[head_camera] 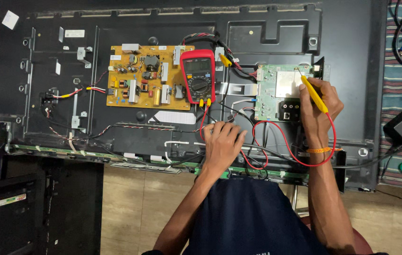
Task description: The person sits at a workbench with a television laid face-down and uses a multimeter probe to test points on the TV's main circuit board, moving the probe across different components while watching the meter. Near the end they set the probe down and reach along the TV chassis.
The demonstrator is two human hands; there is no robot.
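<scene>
Left hand [223, 141] rests on wires; right hand [319, 101] grips yellow probe [313, 93].

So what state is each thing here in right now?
Television: face down, back cover off, boards exposed.
Multimeter: lying on the panel, leads plugged in.
Yellow probe: held in right hand, tip on green board.
Left hand: resting among wires, grip unclear.
Yellow board: mounted, untouched.
</scene>
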